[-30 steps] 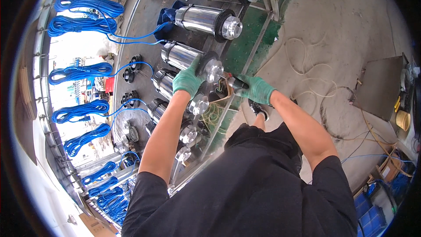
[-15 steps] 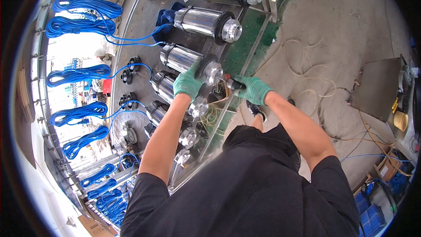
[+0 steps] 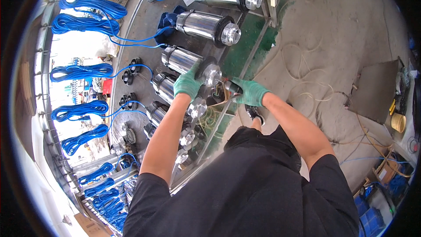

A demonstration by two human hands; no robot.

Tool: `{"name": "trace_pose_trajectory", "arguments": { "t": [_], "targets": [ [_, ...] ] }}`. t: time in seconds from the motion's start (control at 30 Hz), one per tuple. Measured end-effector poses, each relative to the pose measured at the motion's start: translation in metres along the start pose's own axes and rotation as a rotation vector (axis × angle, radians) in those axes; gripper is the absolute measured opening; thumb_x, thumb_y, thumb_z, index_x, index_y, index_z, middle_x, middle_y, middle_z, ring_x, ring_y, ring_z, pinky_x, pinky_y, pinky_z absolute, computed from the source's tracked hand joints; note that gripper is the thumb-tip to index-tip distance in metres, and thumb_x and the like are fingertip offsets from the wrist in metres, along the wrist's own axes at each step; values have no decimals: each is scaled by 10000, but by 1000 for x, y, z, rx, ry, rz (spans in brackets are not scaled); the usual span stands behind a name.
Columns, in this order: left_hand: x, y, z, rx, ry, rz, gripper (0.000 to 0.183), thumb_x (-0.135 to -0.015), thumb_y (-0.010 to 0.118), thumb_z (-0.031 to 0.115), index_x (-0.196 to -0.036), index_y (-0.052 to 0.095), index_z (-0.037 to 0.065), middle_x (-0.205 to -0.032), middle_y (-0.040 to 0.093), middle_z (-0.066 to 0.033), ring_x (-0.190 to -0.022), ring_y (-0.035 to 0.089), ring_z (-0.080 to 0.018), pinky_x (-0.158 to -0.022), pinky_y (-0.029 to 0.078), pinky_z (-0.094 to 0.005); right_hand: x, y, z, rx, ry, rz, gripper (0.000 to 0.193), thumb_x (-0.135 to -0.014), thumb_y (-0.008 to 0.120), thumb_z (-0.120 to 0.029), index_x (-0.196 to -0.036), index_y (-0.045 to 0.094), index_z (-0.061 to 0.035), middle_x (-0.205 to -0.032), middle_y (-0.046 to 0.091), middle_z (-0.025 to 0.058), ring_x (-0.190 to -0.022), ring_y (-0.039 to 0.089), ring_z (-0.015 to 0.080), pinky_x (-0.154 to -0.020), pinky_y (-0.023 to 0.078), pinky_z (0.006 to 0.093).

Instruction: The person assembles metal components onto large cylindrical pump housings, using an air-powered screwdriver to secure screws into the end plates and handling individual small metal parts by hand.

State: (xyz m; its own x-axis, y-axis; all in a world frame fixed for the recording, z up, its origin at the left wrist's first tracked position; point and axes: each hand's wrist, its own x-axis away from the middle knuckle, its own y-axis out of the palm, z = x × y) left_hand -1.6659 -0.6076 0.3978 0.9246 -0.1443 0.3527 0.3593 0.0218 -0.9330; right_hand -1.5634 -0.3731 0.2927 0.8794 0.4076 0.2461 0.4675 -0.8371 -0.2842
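Observation:
A shiny steel submersible pump [image 3: 177, 59] with a black flange and a clear-looking, ridged end lies on the bench. My left hand [image 3: 187, 86], in a green knit glove, is closed around its flange end, the thumb along the steel. In my gloved right hand [image 3: 251, 93] is a dark, stubby power screwdriver [image 3: 233, 87]. Its tip points at the end of that pump; whether it touches cannot be made out. Close beside my left hand lies another steel pump [image 3: 164, 87], partly hidden by the hand and forearm.
More steel pumps [image 3: 199, 23] lie in a row along the dark bench [image 3: 142, 26]. Coiled blue cables [image 3: 85, 25] hang on the left, with leads running to the pumps. Black round fittings [image 3: 127, 77] sit behind. Thin hoses [image 3: 302, 61] trail over the floor near a grey panel [image 3: 372, 92].
The screwdriver and my right hand have shifted slightly left and down. My left hand stays on the same pump. The whole view has moved a little.

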Motion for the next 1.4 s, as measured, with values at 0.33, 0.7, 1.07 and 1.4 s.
{"name": "trace_pose_trajectory", "arguments": {
  "t": [0.33, 0.7, 1.07, 1.4],
  "targets": [
    [13, 11, -24, 1087, -219, 221, 321, -970, 658, 249, -1196, 606, 26, -727, 604, -33, -648, 608, -145, -595, 525, -319, 50, -22, 16, -287, 7, -18, 811, -826, 748, -239, -1542, 402, -84, -1304, 646, 148, -1148, 611, 226, -1030, 467, 342],
    [95, 52, 30, 2359, -182, -579, 320, -901, 527, -45, -1216, 581, -32, -1109, 611, -131, -943, 582, -198, -735, 514, -291, 158, -89, -13, -369, 70, 6, 821, -850, 735, -133, -1580, 363, -94, -1287, 575, -11, -952, 523, 90, -911, 480, 262],
    [118, 48, 97, 2132, -38, -516, 363, -880, 613, -69, -1238, 553, -62, -1160, 609, -141, -956, 609, -190, -839, 534, -269, 195, -106, -39, -429, 23, 6, 802, -864, 744, -128, -1574, 372, -96, -1324, 632, 28, -1050, 567, 86, -976, 485, 283],
    [134, 46, 133, 1990, -12, -324, 362, -989, 666, 217, -1286, 599, 22, -1024, 646, -47, -756, 548, -107, -613, 451, -227, 210, -118, -30, -215, -77, -44, 797, -871, 770, -206, -1560, 385, -94, -1272, 698, 131, -1090, 639, 128, -990, 497, 312]
  ]
}}
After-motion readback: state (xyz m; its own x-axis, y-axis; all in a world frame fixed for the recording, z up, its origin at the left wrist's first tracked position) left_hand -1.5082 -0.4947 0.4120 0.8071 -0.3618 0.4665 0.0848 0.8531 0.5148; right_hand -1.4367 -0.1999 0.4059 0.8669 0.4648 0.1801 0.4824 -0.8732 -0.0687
